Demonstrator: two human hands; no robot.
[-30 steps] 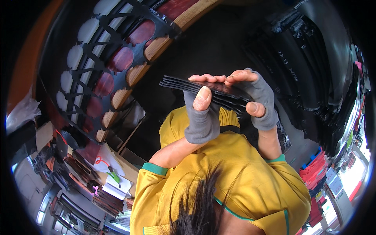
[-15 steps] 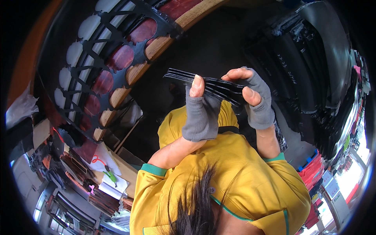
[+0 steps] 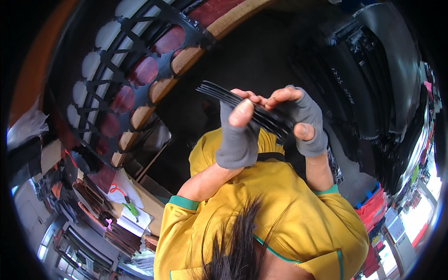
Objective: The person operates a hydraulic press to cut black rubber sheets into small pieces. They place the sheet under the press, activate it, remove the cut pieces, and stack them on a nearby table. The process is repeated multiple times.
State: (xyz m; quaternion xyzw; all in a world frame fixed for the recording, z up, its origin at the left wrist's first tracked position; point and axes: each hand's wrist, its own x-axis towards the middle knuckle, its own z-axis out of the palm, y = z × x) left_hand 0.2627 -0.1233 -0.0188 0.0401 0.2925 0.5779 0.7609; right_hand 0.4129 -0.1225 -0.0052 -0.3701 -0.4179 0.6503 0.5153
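Both my hands wear grey fingerless gloves and are raised in front of my yellow shirt point(image 3: 280, 205). Together they hold a bundle of thin black strips point(image 3: 215, 91), which slopes down from upper left to right. My left hand point(image 3: 238, 135) pinches the bundle near its middle, thumb on top. My right hand point(image 3: 305, 123) grips the right end, with fingers curled over the strips and the thumb below. The bundle's right end is hidden under my right hand.
A black lattice sheet with oval cut-outs point(image 3: 109, 88) lies over red and wooden boards at the upper left. Dark stacked sheets point(image 3: 373, 93) fill the right side. A table with papers and scissors point(image 3: 130, 210) is at the lower left, red crates point(image 3: 375, 214) at the lower right.
The bundle's left end has lifted a little, so it slopes more steeply. My fingers have shifted slightly along the strips; both hands still hold it.
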